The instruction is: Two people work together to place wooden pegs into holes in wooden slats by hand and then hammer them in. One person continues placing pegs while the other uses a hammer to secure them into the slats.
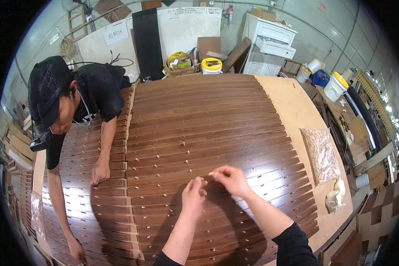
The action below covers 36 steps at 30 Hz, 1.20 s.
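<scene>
Many dark brown wooden slats [208, 119] lie side by side across a big plywood table [292, 106], with small light wooden dowels standing in holes along them. My right hand [230, 178] pinches a small light dowel [212, 173] between its fingertips just above a slat. My left hand [194, 193] hovers close beside it, fingers curled over the slats; whether it holds dowels I cannot tell.
A person in a black shirt and cap [71, 102] leans over a second bank of slats [93, 186] at the left, both hands on them. A clear bag of dowels [321, 155] lies on the table's right. White buckets [334, 86], a cabinet [270, 44] and boards stand behind.
</scene>
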Each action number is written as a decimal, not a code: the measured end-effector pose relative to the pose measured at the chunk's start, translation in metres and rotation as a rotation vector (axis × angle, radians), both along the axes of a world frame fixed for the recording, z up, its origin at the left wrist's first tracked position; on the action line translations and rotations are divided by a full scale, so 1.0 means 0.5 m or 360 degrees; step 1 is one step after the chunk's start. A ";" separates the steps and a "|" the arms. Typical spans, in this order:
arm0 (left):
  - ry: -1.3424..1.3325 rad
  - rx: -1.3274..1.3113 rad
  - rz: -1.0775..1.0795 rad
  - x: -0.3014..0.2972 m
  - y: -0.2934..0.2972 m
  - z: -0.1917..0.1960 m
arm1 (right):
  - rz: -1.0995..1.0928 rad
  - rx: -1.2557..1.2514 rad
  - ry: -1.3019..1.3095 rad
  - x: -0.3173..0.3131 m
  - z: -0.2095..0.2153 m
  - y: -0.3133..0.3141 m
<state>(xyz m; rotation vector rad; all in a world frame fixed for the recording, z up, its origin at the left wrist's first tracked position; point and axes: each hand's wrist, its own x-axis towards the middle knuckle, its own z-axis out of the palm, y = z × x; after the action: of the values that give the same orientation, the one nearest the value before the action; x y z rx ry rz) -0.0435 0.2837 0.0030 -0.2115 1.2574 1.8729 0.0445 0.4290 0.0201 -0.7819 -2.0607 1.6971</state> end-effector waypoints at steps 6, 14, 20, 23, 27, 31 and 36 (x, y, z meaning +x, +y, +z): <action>-0.0405 0.0245 0.0086 -0.007 -0.028 -0.012 | -0.0009 0.0880 -0.0706 0.002 -0.001 0.127; -0.0381 0.0266 0.0049 -0.005 -0.029 -0.023 | 0.0505 0.1747 -0.0946 -0.041 0.013 0.116; -0.0483 0.0465 0.0028 -0.004 -0.017 -0.022 | 0.0484 0.1814 -0.0933 -0.052 -0.012 0.112; -0.0483 0.0406 0.0015 0.000 -0.027 0.000 | 0.0378 0.1572 -0.1039 -0.042 -0.010 0.122; -0.0519 0.0361 0.0015 -0.001 -0.040 0.005 | 0.0421 0.1735 -0.1000 -0.061 0.022 0.099; -0.0573 0.0377 -0.0001 0.001 -0.045 0.013 | 0.0247 0.1648 -0.0898 -0.049 -0.006 0.101; -0.0558 0.0405 0.0010 0.002 -0.035 0.011 | 0.0463 0.1751 -0.1139 -0.051 0.009 0.095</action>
<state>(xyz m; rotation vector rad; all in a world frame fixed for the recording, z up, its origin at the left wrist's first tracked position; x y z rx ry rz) -0.0425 0.2663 0.0086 -0.3871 0.7760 1.8810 0.0192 0.4766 0.0248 -0.7291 -3.1397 0.0994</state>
